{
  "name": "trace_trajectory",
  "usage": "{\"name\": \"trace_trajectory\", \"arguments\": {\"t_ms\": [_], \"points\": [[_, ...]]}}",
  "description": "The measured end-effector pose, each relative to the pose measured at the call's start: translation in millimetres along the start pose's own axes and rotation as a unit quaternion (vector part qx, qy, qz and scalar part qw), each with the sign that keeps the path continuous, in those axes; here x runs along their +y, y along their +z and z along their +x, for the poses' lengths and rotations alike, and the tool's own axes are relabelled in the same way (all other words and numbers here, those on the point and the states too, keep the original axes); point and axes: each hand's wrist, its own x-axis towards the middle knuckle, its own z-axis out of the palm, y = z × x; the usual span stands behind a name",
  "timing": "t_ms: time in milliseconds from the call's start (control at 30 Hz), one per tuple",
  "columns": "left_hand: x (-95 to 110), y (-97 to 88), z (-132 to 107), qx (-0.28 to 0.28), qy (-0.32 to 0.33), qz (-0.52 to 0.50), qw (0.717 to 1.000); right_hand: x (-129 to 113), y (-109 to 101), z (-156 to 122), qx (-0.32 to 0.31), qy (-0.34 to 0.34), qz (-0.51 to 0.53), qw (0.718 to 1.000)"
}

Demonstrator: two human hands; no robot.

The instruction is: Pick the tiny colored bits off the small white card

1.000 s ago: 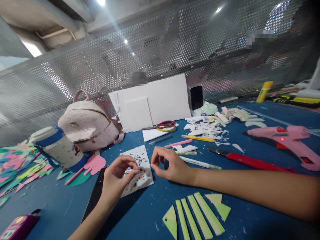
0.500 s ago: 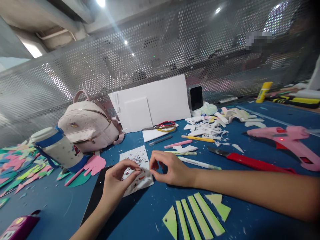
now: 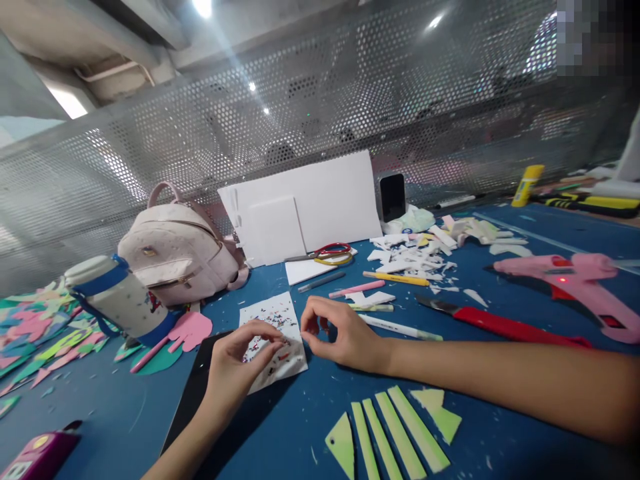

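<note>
A small white card [image 3: 273,317] speckled with tiny coloured bits lies on the blue table [image 3: 300,427] in front of me. My left hand [image 3: 235,363] rests over its lower left part, thumb and fingers pinched together on the specks; what they hold is too small to name. My right hand [image 3: 340,333] sits at the card's right edge, thumb and forefinger curled into a pinch just off the paper. The two pinches are a few centimetres apart. A black sheet [image 3: 193,390] lies under the card and my left wrist.
Lime-green foam strips and triangles [image 3: 395,430] lie near me. A red-handled knife [image 3: 500,325] and pink glue gun [image 3: 575,283] are right. Pens [image 3: 400,327], scissors [image 3: 327,252], white boards [image 3: 310,200], a backpack [image 3: 175,247], a bottle [image 3: 117,297] and coloured scraps [image 3: 35,330] surround the card.
My right hand came in to the card's right edge to meet the left pinch, then drew back slightly. The left hand stayed on the card, shifting only a little.
</note>
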Motion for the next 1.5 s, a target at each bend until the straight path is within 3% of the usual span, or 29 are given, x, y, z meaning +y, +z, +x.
{"name": "trace_trajectory", "arguments": {"t_ms": [367,1500], "points": [[2.0,2.9,1.0,0.04,-0.021,-0.015,0.999,0.4,-0.9,-0.1,0.009,0.01,-0.009,1.0],[2.1,0.5,-0.8,0.029,-0.021,-0.029,0.999,0.2,-1.2,0.3,0.013,0.022,-0.008,1.0]]}}
